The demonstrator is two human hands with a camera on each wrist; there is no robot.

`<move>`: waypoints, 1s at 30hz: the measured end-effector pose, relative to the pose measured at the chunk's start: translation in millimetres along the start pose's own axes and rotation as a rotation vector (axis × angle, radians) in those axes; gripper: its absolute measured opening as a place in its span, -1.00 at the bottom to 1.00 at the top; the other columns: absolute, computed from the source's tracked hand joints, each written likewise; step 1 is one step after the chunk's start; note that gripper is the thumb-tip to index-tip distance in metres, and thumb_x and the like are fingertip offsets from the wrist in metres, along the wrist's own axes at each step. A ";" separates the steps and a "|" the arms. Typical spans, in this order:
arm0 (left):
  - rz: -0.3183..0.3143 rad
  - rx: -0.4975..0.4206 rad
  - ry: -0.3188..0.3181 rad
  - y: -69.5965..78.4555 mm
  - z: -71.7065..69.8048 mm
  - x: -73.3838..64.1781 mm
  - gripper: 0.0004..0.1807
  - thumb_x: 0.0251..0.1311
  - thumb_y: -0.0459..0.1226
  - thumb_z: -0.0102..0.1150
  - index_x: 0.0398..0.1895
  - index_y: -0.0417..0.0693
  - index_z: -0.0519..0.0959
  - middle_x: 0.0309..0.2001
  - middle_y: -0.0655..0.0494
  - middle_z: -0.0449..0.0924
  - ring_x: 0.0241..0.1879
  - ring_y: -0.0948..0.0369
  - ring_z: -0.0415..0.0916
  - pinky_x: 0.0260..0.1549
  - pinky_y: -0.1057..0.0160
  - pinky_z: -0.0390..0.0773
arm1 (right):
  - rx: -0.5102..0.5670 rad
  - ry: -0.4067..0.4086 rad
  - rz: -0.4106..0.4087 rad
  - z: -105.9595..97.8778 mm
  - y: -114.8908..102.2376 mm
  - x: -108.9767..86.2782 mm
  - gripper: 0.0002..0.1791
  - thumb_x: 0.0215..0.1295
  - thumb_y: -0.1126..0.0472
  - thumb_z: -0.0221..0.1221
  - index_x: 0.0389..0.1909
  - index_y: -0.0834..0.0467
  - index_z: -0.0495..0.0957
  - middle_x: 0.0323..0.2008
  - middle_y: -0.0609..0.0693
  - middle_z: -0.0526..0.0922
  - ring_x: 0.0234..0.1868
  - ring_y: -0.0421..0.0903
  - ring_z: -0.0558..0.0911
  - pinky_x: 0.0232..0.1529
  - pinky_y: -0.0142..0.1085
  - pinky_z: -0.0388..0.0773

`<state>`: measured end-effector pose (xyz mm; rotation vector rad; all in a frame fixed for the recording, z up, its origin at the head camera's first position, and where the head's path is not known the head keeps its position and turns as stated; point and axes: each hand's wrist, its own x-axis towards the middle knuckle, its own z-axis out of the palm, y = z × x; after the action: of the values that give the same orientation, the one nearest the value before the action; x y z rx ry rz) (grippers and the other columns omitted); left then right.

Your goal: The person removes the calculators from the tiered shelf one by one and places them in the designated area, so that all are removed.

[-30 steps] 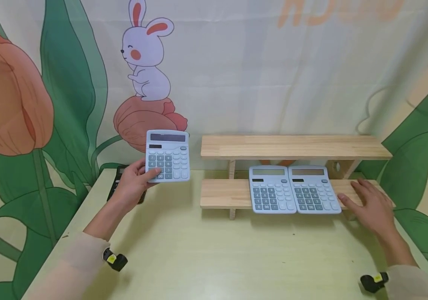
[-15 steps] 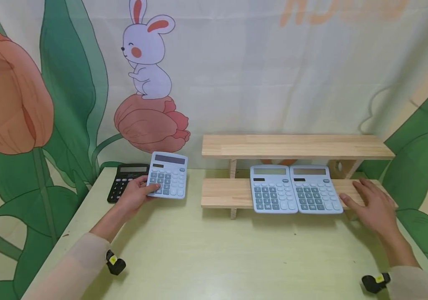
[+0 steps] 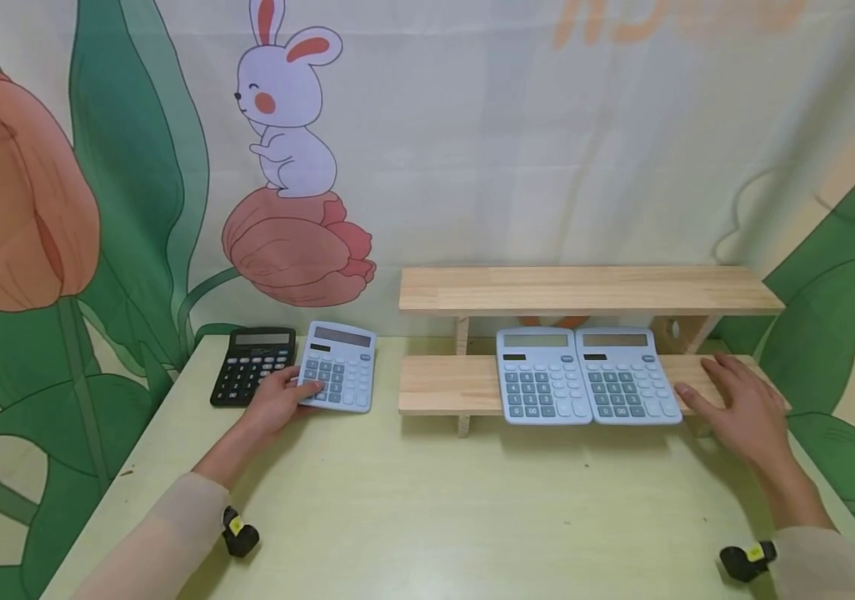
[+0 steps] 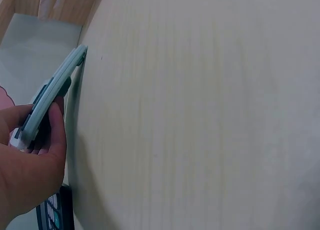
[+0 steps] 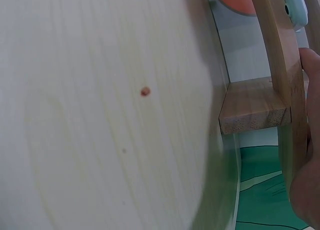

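At nine o'clock of the lower shelf (image 3: 446,385), the left hand (image 3: 276,400) pinches a calculator (image 3: 342,365) by its eight-o'clock edge, likely controlling tilt; the right hand (image 3: 752,421), loosely spread, perhaps steadies the shelf.

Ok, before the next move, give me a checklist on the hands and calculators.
1. Grip of the left hand on the held calculator: ok, thumb in front, fingers behind.
2. Held calculator flat on the table: not ok, tilted in the left wrist view.
3. Its edge touching the table: cannot tell.
4. Black calculator on the table: ok, left of the held one.
5. Right hand on the lower shelf: ok, at its right end.
6. Left shelf calculator and right shelf calculator side by side: ok.
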<state>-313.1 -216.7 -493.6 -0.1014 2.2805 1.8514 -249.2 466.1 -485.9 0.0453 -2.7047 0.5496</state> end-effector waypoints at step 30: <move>-0.015 0.405 0.120 10.1 -0.7 5.3 -0.33 0.56 -0.17 0.20 0.50 -0.47 0.30 0.32 -0.37 0.51 0.17 -0.09 0.54 0.25 -0.05 0.57 | 0.000 -0.010 0.020 -0.4 -2.2 -0.2 -0.12 0.52 -0.23 0.16 0.52 0.39 0.29 0.53 0.48 0.20 0.52 0.56 0.14 0.33 0.61 -0.06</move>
<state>-320.1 -214.8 -484.8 -0.1701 2.6769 1.3727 -248.6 464.3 -484.8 0.0212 -2.7174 0.5571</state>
